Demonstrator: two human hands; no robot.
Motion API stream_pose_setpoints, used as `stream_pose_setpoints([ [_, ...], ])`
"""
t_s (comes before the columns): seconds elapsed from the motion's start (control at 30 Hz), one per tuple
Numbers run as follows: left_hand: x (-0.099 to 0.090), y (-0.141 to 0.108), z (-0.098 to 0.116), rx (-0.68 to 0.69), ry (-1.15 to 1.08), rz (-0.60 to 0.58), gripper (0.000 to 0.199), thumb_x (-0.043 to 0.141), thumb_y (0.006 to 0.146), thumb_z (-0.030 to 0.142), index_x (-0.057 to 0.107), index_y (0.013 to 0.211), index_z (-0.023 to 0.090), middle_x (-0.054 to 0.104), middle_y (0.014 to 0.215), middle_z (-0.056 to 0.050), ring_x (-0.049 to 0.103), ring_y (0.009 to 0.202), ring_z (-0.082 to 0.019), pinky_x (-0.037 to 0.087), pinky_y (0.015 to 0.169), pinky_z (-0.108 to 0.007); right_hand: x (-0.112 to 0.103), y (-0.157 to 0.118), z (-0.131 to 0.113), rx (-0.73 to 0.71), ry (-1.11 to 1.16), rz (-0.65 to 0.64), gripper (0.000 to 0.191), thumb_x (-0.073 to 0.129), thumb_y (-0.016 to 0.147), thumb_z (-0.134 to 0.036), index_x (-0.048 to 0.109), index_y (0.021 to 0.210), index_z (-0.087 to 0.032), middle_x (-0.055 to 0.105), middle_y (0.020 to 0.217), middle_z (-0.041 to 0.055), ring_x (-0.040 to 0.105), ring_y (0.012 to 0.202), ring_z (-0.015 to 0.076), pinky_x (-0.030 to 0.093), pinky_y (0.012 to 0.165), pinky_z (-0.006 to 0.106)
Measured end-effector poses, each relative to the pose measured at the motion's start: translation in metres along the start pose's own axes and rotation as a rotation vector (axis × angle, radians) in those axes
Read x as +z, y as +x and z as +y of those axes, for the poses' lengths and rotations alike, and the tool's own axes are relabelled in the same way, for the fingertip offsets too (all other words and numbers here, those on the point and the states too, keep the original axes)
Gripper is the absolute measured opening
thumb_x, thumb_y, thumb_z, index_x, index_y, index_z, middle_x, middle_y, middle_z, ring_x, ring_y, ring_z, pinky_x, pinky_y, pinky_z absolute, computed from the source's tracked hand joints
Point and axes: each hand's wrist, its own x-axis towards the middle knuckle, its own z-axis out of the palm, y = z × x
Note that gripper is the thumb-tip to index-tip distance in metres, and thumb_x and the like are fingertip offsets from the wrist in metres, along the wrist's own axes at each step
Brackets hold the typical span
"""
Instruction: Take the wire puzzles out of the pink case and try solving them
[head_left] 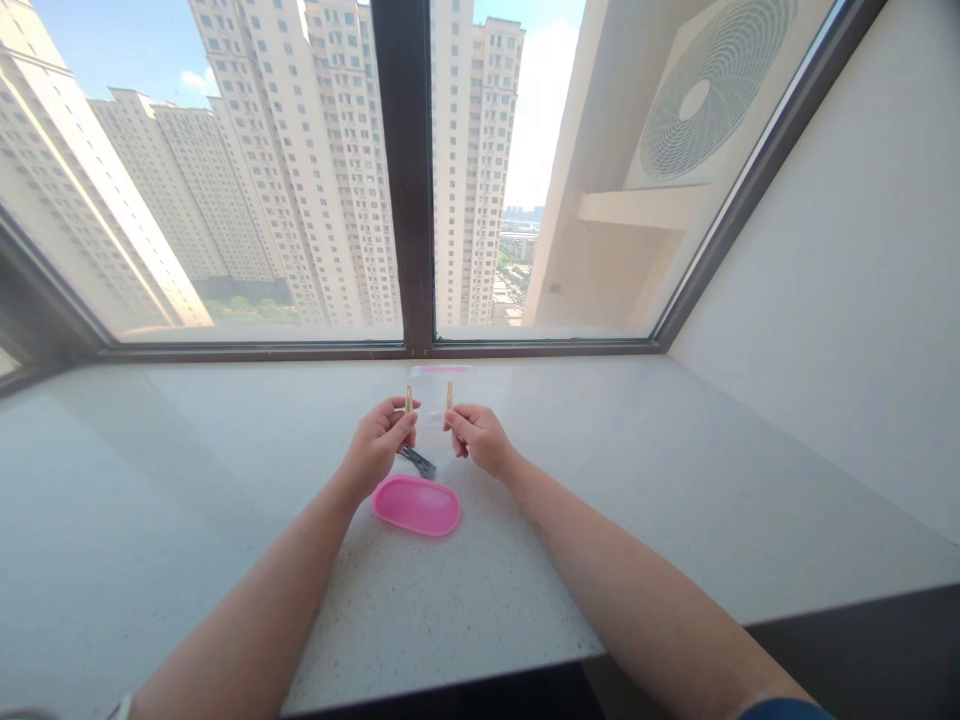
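My left hand [386,438] pinches a small wooden clothespin [409,398], held upright. Across a narrow gap, my right hand [480,437] grips a second wooden clothespin [449,394], also pointing up. Behind both hands lies a clear plastic bag [431,415] with a pink strip along its top. A dark grey object [418,462], perhaps a clip, rests on the sill just below my left fingers, partly hidden by them. Nearer to me sits a shallow pink oval tray [417,506] with nothing visible inside.
The speckled white windowsill [600,480] reaches back to a dark window frame [409,200]. A white wall [840,300] bounds it on the right. Its front edge runs below my forearms. Tall buildings and an outdoor fan unit [709,95] show through the glass.
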Motion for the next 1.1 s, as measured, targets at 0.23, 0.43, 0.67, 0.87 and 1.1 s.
stream_pose_setpoints([
  [0.23, 0.0006, -0.0004, 0.0031, -0.01, 0.015, -0.019, 0.027, 0.052, 0.085, 0.035, 0.053, 0.104, 0.015, 0.05, 0.055, 0.005, 0.037, 0.05, -0.009, 0.029, 0.049, -0.022, 0.0002, 0.0002, 0.0008, 0.008, 0.002, -0.007, 0.03, 0.049, 0.083, -0.041, 0.055, 0.07, -0.015, 0.047, 0.038, -0.0056, 0.04, 0.033, 0.0076, 0.03, 0.036, 0.019],
  [0.43, 0.0018, -0.0022, 0.0043, -0.001, -0.008, -0.018, 0.026, 0.054, 0.084, 0.034, 0.054, 0.102, 0.016, 0.047, 0.053, 0.006, 0.038, 0.051, -0.009, 0.029, 0.049, -0.021, 0.0002, 0.0007, 0.0023, 0.016, 0.018, -0.011, 0.029, 0.05, 0.083, -0.04, 0.055, 0.069, -0.015, 0.046, 0.038, -0.0062, 0.041, 0.033, 0.0078, 0.03, 0.036, 0.019],
  [0.67, 0.0017, -0.0027, 0.0056, -0.034, -0.036, -0.001, 0.029, 0.056, 0.083, 0.035, 0.055, 0.103, 0.014, 0.05, 0.05, 0.005, 0.039, 0.047, -0.009, 0.03, 0.047, -0.022, 0.0031, 0.0018, 0.0073, 0.019, 0.053, -0.032, 0.03, 0.05, 0.082, -0.043, 0.054, 0.069, -0.016, 0.042, 0.038, -0.0072, 0.043, 0.032, 0.0088, 0.03, 0.034, 0.019],
  [0.87, 0.0014, -0.0012, 0.0037, -0.051, -0.04, 0.008, 0.027, 0.056, 0.082, 0.035, 0.055, 0.1, 0.015, 0.051, 0.05, 0.005, 0.039, 0.045, -0.009, 0.031, 0.046, -0.022, 0.0036, 0.0009, 0.0075, 0.027, 0.003, -0.05, 0.03, 0.05, 0.082, -0.043, 0.054, 0.069, -0.016, 0.043, 0.038, -0.0074, 0.042, 0.031, 0.0084, 0.03, 0.034, 0.019],
  [1.1, 0.0015, -0.001, 0.0015, -0.061, -0.052, 0.018, 0.03, 0.058, 0.08, 0.038, 0.055, 0.099, 0.014, 0.051, 0.049, 0.005, 0.039, 0.043, -0.009, 0.029, 0.044, -0.022, 0.0043, 0.0011, 0.0099, 0.026, -0.009, -0.063, 0.029, 0.049, 0.082, -0.043, 0.053, 0.07, -0.016, 0.042, 0.036, -0.0078, 0.041, 0.03, 0.0085, 0.03, 0.034, 0.019],
])
